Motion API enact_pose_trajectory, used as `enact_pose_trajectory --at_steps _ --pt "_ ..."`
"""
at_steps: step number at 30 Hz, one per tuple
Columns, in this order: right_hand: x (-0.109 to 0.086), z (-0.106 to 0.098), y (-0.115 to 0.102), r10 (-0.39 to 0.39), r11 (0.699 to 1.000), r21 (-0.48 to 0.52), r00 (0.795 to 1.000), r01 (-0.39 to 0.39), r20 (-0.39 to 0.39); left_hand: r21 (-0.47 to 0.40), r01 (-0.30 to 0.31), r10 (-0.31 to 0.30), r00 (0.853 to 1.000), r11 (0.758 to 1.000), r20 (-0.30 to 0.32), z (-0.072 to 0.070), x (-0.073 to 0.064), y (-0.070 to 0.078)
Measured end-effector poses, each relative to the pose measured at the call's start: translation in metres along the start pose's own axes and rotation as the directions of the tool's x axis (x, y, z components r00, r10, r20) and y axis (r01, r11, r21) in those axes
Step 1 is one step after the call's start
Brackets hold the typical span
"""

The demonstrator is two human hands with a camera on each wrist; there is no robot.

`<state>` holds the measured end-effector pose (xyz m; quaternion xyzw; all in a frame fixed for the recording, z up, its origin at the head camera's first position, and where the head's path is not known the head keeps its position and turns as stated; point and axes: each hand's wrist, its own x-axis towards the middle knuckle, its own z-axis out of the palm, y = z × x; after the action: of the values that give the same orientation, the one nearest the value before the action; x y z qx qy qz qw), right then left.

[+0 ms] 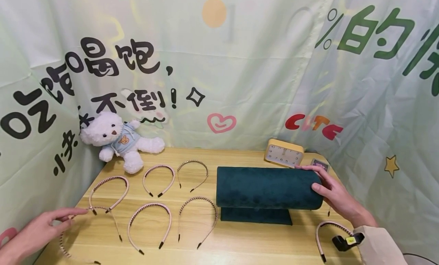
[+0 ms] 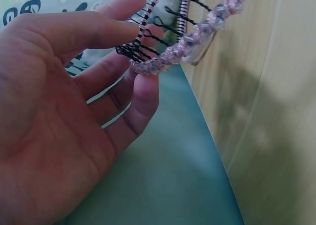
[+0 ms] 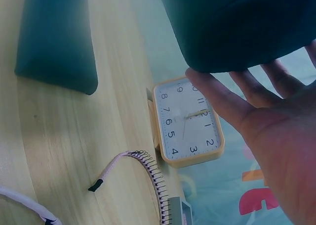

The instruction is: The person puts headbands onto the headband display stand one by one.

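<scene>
At the left edge of the table, my left hand pinches a thin beaded headband near one part of its arc. Its black-tipped ends show in the head view, close to the tabletop. My right hand holds the right end of a dark teal velvet headband stand, thumb on the near side and fingers over the far side. The right wrist view has those fingers against the rim of the roll. No headband is on the visible part of the stand.
Several headbands, including a pink one and a beaded one, lie left of the stand. Another headband lies by the right wrist. A white teddy bear sits back left; a yellow clock stands behind the stand.
</scene>
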<state>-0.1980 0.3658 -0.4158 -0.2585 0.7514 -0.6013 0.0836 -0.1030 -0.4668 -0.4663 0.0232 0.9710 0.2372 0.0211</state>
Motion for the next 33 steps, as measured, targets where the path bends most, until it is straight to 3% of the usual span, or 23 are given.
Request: enact_pose_trajectory --at_steps 4,12,21,26,33 --pt "0.0 0.0 0.0 0.007 1.0 -0.003 1.0 -0.007 -0.007 0.004 0.043 -0.043 0.998 0.999 0.034 -0.001 0.003 0.003" --pt "0.0 -0.001 0.001 0.013 1.0 -0.007 1.0 -0.013 -0.01 0.019 0.042 -0.042 0.998 0.999 0.053 -0.004 0.006 0.007" --pt "0.002 -0.002 0.003 -0.005 1.0 0.001 1.0 0.005 -0.002 -0.077 0.089 -0.087 0.996 0.993 0.033 -0.008 0.0 0.018" --pt "0.002 -0.002 0.002 -0.006 1.0 0.0 1.0 0.006 0.0 -0.125 0.05 -0.054 0.998 0.991 -0.022 -0.008 -0.005 0.02" --pt "0.001 -0.002 0.003 -0.01 1.0 -0.009 1.0 0.01 -0.002 -0.192 0.007 -0.013 0.999 0.981 -0.034 -0.016 -0.006 0.025"
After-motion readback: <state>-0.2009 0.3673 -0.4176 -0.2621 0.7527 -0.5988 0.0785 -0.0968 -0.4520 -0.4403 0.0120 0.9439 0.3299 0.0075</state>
